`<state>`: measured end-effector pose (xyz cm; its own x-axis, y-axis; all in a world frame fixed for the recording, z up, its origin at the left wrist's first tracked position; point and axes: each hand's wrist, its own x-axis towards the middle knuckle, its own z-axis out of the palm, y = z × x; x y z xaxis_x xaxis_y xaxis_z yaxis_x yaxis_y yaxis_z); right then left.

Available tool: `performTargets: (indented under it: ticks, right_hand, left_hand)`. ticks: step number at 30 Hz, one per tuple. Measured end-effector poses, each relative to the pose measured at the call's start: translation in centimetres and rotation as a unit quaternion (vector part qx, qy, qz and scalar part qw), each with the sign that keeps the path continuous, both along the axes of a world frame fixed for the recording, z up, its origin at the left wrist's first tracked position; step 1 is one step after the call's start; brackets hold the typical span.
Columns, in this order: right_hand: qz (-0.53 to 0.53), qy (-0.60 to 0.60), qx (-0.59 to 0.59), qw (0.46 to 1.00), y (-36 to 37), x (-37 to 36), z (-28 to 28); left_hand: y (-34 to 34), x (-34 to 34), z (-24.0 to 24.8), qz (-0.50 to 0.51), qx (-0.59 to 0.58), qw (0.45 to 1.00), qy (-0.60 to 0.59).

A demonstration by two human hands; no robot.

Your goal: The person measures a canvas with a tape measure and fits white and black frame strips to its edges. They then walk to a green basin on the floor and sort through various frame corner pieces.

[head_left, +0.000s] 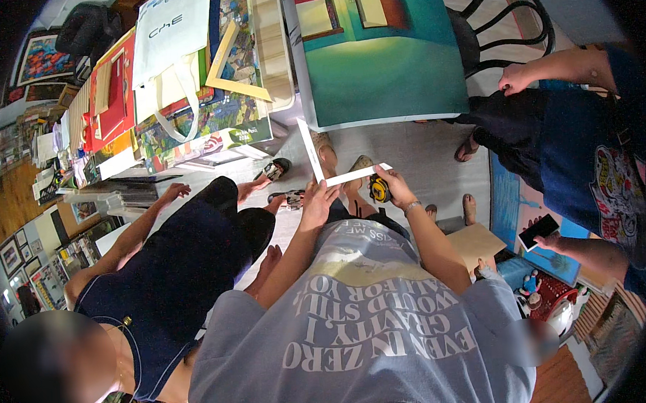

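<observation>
Nearest the camera: the person's grey-blue shirt (371, 307), pale lettering across it, filling the lower middle of the view. Both forearms reached forward from it.

Left hand (319, 203) grasped a white corner piece (356, 175) at its bend, fingers over the edge. One arm of the piece ran away from the body, its tip just short of the green painting (390, 83); the other ran to the right. Right hand (400, 189) held a yellow-and-black tape measure (379, 190), with fingers also at the end of that right-hand arm. The piece was up in the air, above the floor (407, 144).

Painting lay flat ahead, its pale near edge slightly bowed in this lens. A strip of floor showed between that edge and the right hand, widening to the right. Left of the painting, a counter (275, 52) carried a heaped pile: white tote bag (172, 42), its strap hanging down, and a yellow corner piece (220, 80) near the pile's right edge.

Elbow room was tighter on the left, where a person in dark clothing (175, 280) stood close. On the right, another held a phone (539, 232), farther off. A black chair (538, 15) stood beside the painting's right edge.
</observation>
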<state>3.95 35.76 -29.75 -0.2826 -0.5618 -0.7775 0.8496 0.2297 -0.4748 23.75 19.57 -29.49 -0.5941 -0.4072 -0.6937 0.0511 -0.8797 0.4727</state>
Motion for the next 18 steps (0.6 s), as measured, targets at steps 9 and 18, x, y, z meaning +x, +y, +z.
performTargets:
  ticks: [9,18]
  right_hand:
    - [-0.060,0.062,0.018,0.996,-3.1,-0.6,-1.3]
    - [0.117,0.148,0.123,0.974,-0.1,-1.4,-0.4]
  left_hand:
    - [-4.3,-2.9,-1.6,0.027,-0.019,0.997,-0.063]
    - [-7.8,-6.3,-3.9,0.027,-0.045,0.998,-0.043]
